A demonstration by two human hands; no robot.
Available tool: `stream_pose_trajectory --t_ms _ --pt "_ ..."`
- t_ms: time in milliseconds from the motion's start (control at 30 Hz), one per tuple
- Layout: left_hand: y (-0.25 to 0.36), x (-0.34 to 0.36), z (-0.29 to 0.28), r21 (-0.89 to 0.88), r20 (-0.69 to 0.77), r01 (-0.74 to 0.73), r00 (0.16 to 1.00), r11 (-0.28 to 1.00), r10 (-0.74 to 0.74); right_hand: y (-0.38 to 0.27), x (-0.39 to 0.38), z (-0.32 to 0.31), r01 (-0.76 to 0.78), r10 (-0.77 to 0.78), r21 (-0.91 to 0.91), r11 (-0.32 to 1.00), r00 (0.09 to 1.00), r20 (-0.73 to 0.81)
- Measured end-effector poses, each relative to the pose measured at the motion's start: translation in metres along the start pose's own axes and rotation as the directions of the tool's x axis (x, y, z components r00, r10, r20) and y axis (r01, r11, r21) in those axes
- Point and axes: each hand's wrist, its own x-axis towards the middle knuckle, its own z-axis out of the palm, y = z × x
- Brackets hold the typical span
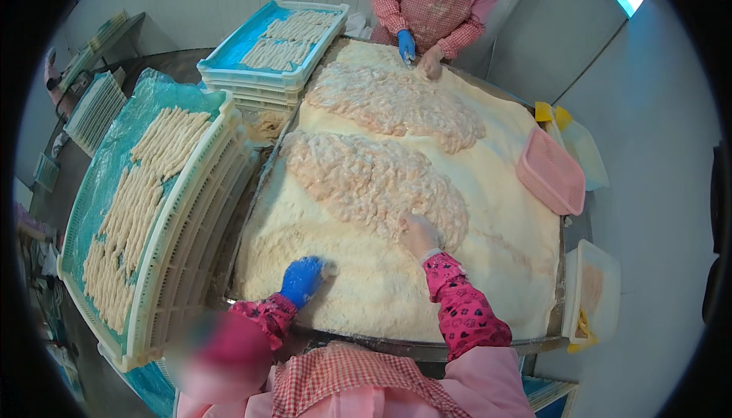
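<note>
My right hand (419,236), pale and dusted, reaches to the near edge of a heap of wet, pinkish raw meat strips (366,178). Its fingers are closed on the meat there; the single strip in them does not show clearly. My left hand (303,281) wears a blue glove and rests low over the pale flour (366,288) near the table's front left. Its fingers are drawn together, with floury white at the tips; what they hold is hidden. Behind lies a second heap of meat strips (396,102).
At left, stacked crates (191,212) carry floured strips (126,227) on teal sheeting. Another crate stack (252,79) stands at the back left. A pink basket (550,170) and a white tub (602,288) line the right edge. A co-worker (435,3) works across the table.
</note>
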Motion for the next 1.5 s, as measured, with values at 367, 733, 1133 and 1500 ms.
stream_pose_trajectory --t_ms 367,733,1133,1500 --pt "-0.057 0.032 -0.016 -0.041 -0.305 0.086 0.948 0.995 -0.095 0.037 -0.006 -0.008 -0.370 0.400 0.796 0.478 0.899 0.178" --pt "0.004 0.003 -0.041 -0.060 -0.029 -0.404 0.915 0.913 0.403 -0.022 -0.109 -0.046 -0.011 -0.123 0.329 0.944 0.915 0.384" --pt "0.024 0.042 0.001 0.087 0.270 -0.375 0.901 0.923 0.340 -0.024 -0.136 -0.048 -0.383 0.349 0.098 0.919 0.903 0.251" --pt "0.027 0.037 0.001 0.177 0.171 -0.380 0.920 0.908 0.352 0.001 -0.150 -0.014 -0.191 0.192 -0.048 0.980 0.981 0.020"
